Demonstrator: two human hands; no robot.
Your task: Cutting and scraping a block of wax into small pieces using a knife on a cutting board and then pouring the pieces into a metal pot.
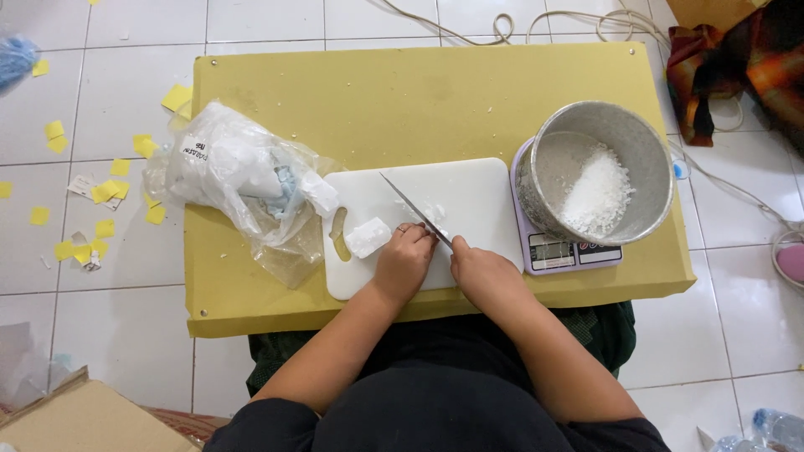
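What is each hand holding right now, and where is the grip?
Right hand holds the knife by its handle; left hand rests beside the white block.

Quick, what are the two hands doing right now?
Left hand: curled, fingertips touching the white block on the cutting board.
Right hand: closed around the handle of the knife.
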